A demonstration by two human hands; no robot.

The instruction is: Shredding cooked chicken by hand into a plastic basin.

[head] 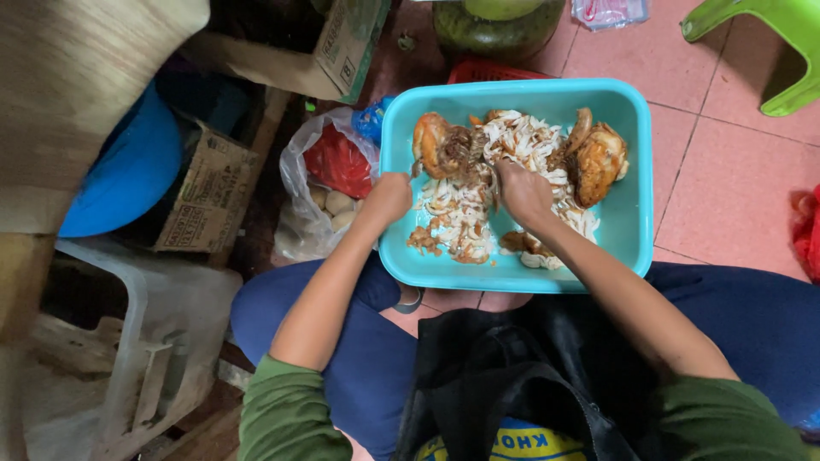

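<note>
Two hands are working inside a teal plastic tub (636, 213) that is sitting on the pink tiled floor (726, 162) just in front of the person's knees. Left hand (389, 198) is curling into a loose fist at the tub's left rim, fingers closing on a bit of meat beside the left cooked chicken piece (436, 141); exactly what it is pinching is hidden by the knuckles. Right hand (523, 192) is pressing down, fingers bunching together, into the pile of shredded chicken (512, 141) in the middle of the tub, fingertips buried in the shreds. Another browned chicken piece (598, 158) is lying at the right side of the tub, apart from both hands. Left of the tub, a clear plastic bag (320, 201) is holding red and pale items. Far right, a green plastic stool (790, 43) is standing on the floor. Cardboard boxes (209, 192) are crowding the left.
</note>
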